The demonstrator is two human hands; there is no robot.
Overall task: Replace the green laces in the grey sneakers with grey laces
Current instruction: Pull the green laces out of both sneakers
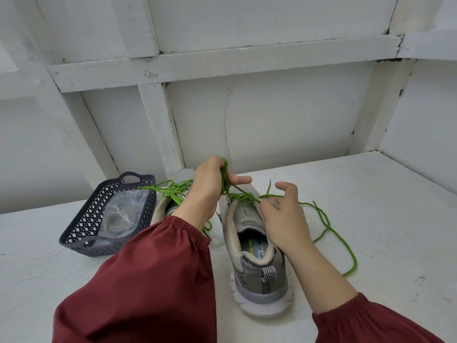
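Observation:
Two grey sneakers stand heel towards me on the white table. The right sneaker (257,258) has a green lace (243,197) partly pulled loose, and its free end trails over the table to the right. My left hand (210,184) grips a bunch of that lace above the shoe's tongue. My right hand (282,214) rests on the shoe's collar, and its fingers pinch the lace there. The left sneaker (170,194), mostly hidden behind my left arm, carries its own tied green lace (173,190).
A dark grey plastic basket (86,219) sits left of the shoes and holds a clear bag with pale laces (118,219). White wall panels rise just behind the table. The table (371,194) runs on to the right.

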